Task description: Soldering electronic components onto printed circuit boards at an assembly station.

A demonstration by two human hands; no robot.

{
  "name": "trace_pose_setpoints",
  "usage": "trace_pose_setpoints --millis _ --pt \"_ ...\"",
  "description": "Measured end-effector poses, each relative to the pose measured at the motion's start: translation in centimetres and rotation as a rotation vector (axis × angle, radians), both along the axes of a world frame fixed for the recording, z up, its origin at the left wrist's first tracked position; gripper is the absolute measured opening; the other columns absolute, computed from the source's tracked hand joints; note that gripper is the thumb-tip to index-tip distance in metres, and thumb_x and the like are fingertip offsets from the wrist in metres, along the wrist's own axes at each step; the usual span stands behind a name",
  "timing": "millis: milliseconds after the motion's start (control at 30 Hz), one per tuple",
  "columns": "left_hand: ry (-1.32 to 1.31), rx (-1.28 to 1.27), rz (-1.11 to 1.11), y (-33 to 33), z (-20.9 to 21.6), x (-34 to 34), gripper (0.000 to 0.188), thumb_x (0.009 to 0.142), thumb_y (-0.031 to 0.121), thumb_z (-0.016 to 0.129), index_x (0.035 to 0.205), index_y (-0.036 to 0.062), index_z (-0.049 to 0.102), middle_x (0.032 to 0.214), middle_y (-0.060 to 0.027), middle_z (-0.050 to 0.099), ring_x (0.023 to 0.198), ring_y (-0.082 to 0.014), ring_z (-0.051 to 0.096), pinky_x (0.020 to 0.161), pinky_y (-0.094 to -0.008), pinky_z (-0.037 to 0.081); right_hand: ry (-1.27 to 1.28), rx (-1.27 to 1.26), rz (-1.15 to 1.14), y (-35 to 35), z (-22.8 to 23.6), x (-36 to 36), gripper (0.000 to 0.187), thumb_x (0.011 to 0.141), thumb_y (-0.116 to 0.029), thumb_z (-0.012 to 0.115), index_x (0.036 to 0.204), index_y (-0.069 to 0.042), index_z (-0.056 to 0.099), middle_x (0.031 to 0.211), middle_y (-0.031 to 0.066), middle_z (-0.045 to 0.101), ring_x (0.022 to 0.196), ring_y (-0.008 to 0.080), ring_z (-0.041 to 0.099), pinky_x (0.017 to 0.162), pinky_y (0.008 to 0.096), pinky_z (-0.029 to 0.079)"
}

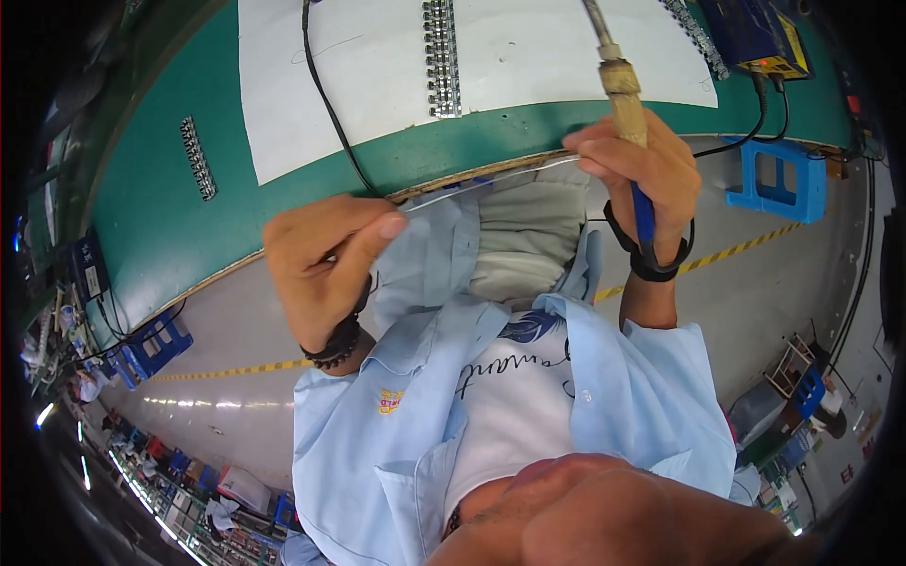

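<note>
A thin silvery wire [491,180], which looks like solder wire, stretches between my two hands along the table's front edge. My left hand [321,264] pinches its left end between thumb and fingers. My right hand [656,174] is closed round a soldering iron [623,99] with a tan and blue handle, and its fingertips also grip the wire's right end. The iron's metal shaft points up and away over the table; its tip is out of view. Beyond my hands, a strip of small circuit boards [441,61] lies on a white sheet [538,57].
A similar strip [198,158] lies on the green table [142,226] at left, another [698,38] at the far right. A black cable [326,104] crosses the sheet. A blue and yellow box [760,42] with cables stands at right, above a blue stool [776,179].
</note>
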State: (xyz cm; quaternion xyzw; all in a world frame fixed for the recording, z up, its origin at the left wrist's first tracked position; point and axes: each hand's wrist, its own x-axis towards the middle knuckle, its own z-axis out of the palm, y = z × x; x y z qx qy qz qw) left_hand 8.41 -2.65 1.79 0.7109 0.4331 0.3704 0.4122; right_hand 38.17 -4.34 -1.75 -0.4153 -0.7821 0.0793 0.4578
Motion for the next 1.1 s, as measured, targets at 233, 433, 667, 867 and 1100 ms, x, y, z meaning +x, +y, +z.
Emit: trace_pose_setpoints --millis 233,433,667,867,1100 --pt "-0.042 0.067 0.429 -0.5 -0.1 -4.0 0.009 0.089 0.006 0.068 0.085 -0.0025 0.069 0.079 -0.0062 0.069 0.061 -0.003 0.047 0.055 -0.0176 0.034 0.044 -0.068 -0.161 2.8 0.4 -4.3 0.026 0.073 0.005 0.075 0.089 -0.004 0.057 0.096 0.0141 0.071 0.083 0.0271 0.063 0.073 0.0325 0.05" --pt "-0.024 0.149 0.612 -0.6 -0.7 -3.0 0.007 0.09 0.004 0.066 0.087 -0.0013 0.069 0.083 -0.0053 0.069 0.062 -0.0013 0.046 0.055 -0.0161 0.033 0.036 -0.124 -0.058 2.6 -0.6 -7.5 0.029 0.072 0.004 0.075 0.09 -0.005 0.054 0.102 0.0133 0.071 0.085 0.0291 0.061 0.076 0.0348 0.049" --pt "-0.052 0.167 0.634 0.5 -1.3 -1.3 0.004 0.085 0.003 0.072 0.085 0.0004 0.07 0.067 0.0041 0.058 0.055 0.0008 0.03 0.051 -0.0168 0.022 0.135 -0.106 -0.069 2.0 -0.9 -8.3 0.022 0.079 0.006 0.069 0.094 -0.004 0.057 0.102 0.0123 0.071 0.085 0.0258 0.062 0.076 0.033 0.049" --pt "-0.001 0.287 0.689 1.9 -1.5 1.1 0.007 0.08 0.001 0.076 0.082 0.0011 0.07 0.059 0.0069 0.05 0.052 -0.0008 0.024 0.049 -0.0193 0.017 0.33 -0.083 -0.178 2.3 -0.5 -5.5 0.011 0.095 0.001 0.054 0.105 -0.001 0.057 0.099 0.0121 0.072 0.082 0.0143 0.061 0.076 0.0264 0.049" --pt "0.032 0.559 0.577 2.3 -2.4 3.1 0.013 0.072 -0.002 0.081 0.077 0.0014 0.069 0.057 0.0028 0.054 0.047 -0.0031 0.024 0.045 -0.022 0.015 0.303 -0.054 -0.201 3.4 0.1 -4.8 0.018 0.102 -0.012 0.05 0.113 0.001 0.054 0.096 0.0145 0.072 0.072 0.0105 0.061 0.066 0.0223 0.048"
